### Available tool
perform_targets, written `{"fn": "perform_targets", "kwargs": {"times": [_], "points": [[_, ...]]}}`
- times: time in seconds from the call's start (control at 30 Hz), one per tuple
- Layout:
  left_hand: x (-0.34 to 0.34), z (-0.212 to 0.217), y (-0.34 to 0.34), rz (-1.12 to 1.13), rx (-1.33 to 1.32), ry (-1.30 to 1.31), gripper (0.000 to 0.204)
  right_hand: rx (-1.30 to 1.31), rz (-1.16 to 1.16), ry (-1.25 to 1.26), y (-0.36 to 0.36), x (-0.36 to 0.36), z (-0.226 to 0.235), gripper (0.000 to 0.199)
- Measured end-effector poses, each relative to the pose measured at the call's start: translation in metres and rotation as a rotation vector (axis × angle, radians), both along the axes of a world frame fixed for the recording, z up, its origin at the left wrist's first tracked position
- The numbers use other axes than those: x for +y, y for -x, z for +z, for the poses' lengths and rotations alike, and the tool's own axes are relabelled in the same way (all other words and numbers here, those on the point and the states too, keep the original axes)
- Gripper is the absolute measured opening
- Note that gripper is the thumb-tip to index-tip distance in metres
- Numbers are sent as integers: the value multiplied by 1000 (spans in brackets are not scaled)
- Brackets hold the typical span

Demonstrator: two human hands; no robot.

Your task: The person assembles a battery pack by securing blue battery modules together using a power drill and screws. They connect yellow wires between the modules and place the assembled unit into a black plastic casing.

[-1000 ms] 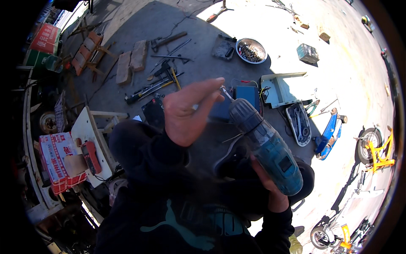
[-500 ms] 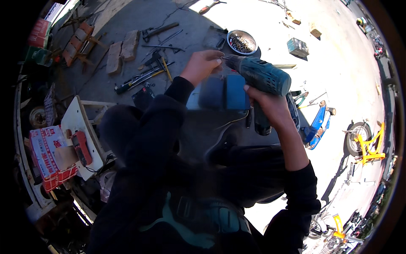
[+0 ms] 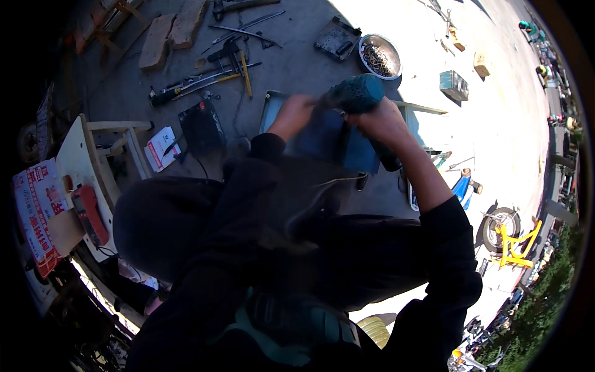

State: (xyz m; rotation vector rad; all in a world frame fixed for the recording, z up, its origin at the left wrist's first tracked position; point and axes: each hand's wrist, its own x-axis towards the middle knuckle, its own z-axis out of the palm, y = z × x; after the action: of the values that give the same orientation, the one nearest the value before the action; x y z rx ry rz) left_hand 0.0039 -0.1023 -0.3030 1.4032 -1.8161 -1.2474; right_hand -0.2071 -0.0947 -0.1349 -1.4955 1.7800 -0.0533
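My right hand [image 3: 382,126] is wrapped round the grip of a teal and black cordless drill [image 3: 356,94], whose front end points left and down. Beside the drill's nose, my left hand [image 3: 296,116] has its fingers drawn together; blur hides what they pinch, if anything. Under both hands lies a blue box-shaped case [image 3: 361,150], partly in shadow, with a pale-edged metal panel [image 3: 271,106] at its left. A thin yellowish wire [image 3: 334,181] runs along the near side of the case.
A metal bowl of screws [image 3: 379,57] stands beyond the drill, next to a black tray [image 3: 338,39]. Hammers and long tools [image 3: 238,68] lie at far left, near bricks [image 3: 158,42]. A white stool [image 3: 87,180] bears a red multimeter [image 3: 90,214]. At right are a blue floor jack [image 3: 462,185] and a wheel [image 3: 501,228].
The drill has swung from level to pointing down toward the case. My left hand has come down from the chuck's tip to the case. The view has shifted too.
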Motion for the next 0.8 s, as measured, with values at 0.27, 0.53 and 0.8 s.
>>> {"fn": "perform_targets", "kwargs": {"times": [0.27, 0.53, 0.8], "points": [[-4, 0, -2, 93, -35, 68, 26, -59, -30, -141, -4, -25, 7, 42], [-3, -2, 1, 88, -180, 9, 25, 26, 54, -69, -5, -24, -4, 42], [7, -27, -6, 413, -1, -192, 27, 230, 259, -48, -40, -41, 6, 45]]}}
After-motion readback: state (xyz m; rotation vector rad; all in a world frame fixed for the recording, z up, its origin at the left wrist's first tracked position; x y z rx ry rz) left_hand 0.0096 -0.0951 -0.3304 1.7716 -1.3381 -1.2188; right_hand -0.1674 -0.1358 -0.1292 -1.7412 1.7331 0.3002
